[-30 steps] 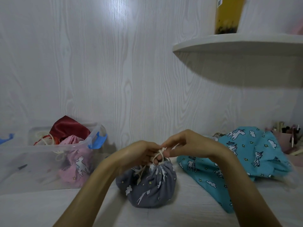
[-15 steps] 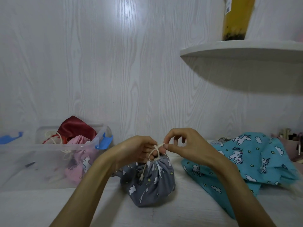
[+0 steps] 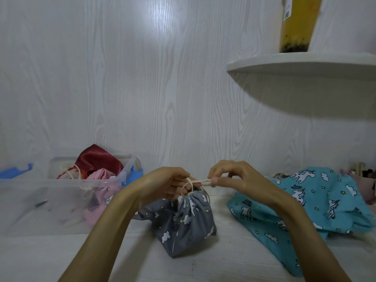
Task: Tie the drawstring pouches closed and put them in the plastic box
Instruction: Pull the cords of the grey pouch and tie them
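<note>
Grey pouch (image 3: 186,222) sitting on white tabletop (image 3: 223,265) below fingers, left hand (image 3: 164,185) and right hand (image 3: 234,178) pinching its cord (image 3: 198,181). Beyond left fingers, plastic box (image 3: 61,192) holding 2 pouches, red (image 3: 97,159) and pink (image 3: 101,188).

Your grey unicorn-print fabric pouch (image 3: 186,222) sits upright at centre, mouth gathered shut, its cream drawstring (image 3: 195,183) looped above and stretched toward 3 o'clock. At 9 o'clock stands the clear plastic box with blue latches (image 3: 40,186), holding a dark red satin pouch (image 3: 97,159) and a pink printed pouch (image 3: 101,192). At 3 o'clock the teal unicorn-print pouch (image 3: 305,206) lies slumped.
</note>
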